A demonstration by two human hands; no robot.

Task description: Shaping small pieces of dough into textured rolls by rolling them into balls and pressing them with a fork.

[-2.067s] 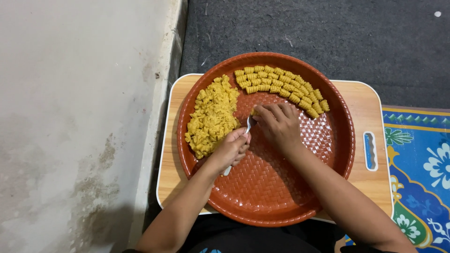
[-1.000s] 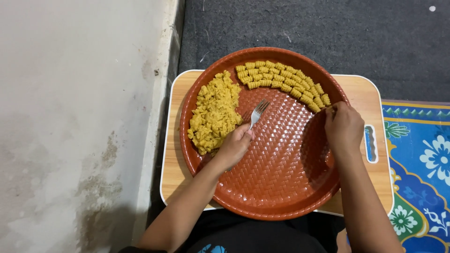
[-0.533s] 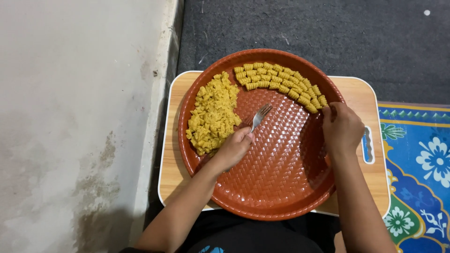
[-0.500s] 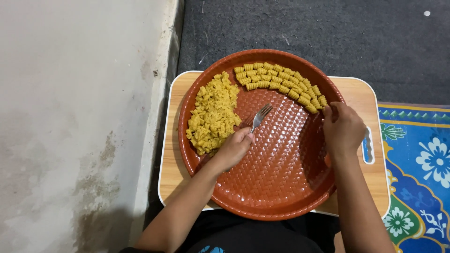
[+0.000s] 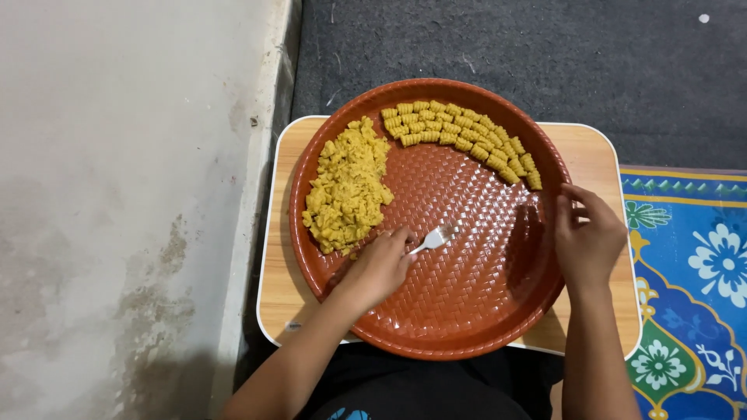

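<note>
A round red-brown woven-pattern tray [image 5: 459, 295] rests on a small wooden lap table [image 5: 284, 272]. A loose heap of yellow dough pieces [image 5: 346, 187] lies at the tray's left. Several shaped, ridged yellow pieces [image 5: 459, 132] sit in neat rows along the tray's far right rim. My left hand [image 5: 377, 268] holds a white fork [image 5: 432, 239] low over the tray, tines pointing right, just below the heap. My right hand [image 5: 587, 237] rests at the tray's right rim, fingers curled toward the end of the rows; whether it holds a piece is not visible.
A pale, stained concrete wall and ledge [image 5: 117, 194] run along the left. Dark grey carpet [image 5: 506, 39] lies beyond the table. A blue mat with flower patterns [image 5: 692, 272] lies to the right.
My right hand left the fork area and moved to the tray's right rim. My left hand with the fork dropped a little toward me, below the heap.
</note>
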